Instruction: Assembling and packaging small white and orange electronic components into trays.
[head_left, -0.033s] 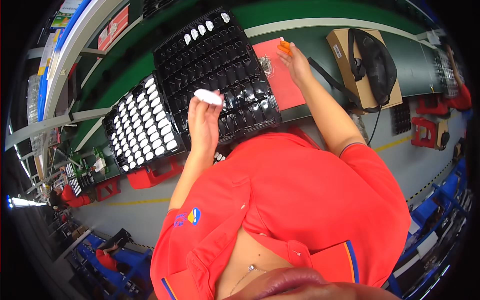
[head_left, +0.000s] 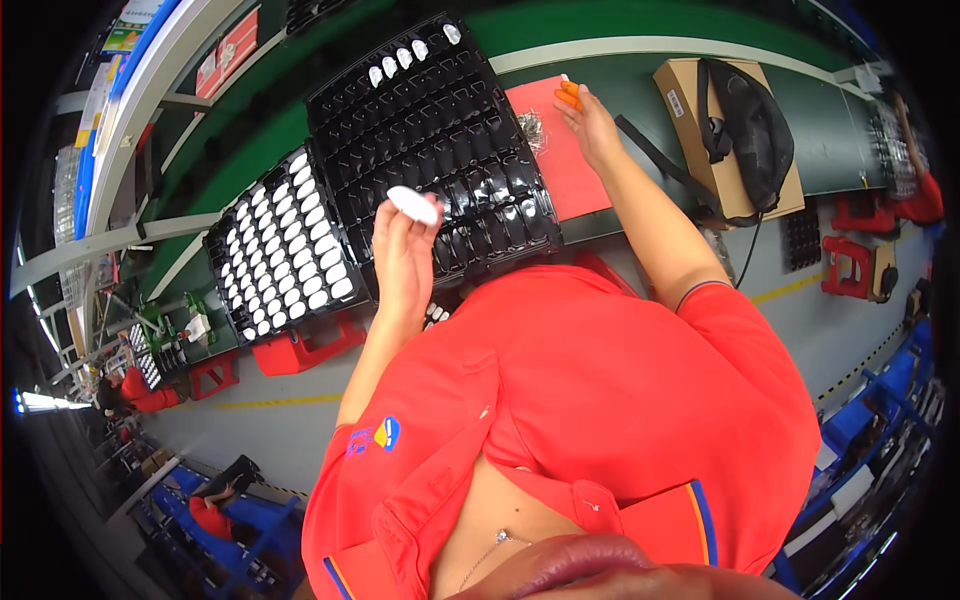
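My left hand [head_left: 402, 250] is raised over the near left part of a black compartment tray [head_left: 400, 130]. Between its thumb and fingers is a white oval piece [head_left: 413, 205], held tilted above the tray. My right hand [head_left: 597, 130] hovers at a red mat [head_left: 575, 185], fingers loosely bent and apart. Orange covers [head_left: 568, 95] appear on its fingertips; I make out nothing held there. Beside those fingers lies a heap of small metal parts [head_left: 531, 132]. Several white pieces [head_left: 404, 60] sit in the tray's far row.
Left of the black tray lies a second tray filled with white oval pieces [head_left: 285, 245]. At the right, a black bag [head_left: 745, 130] rests on a cardboard box [head_left: 685, 110], its strap trailing toward my right forearm. Red stools [head_left: 300, 350] stand below the bench. Other people work farther off.
My left hand has shifted slightly left and down, and the white oval piece has tilted more. My right hand stays where it was.
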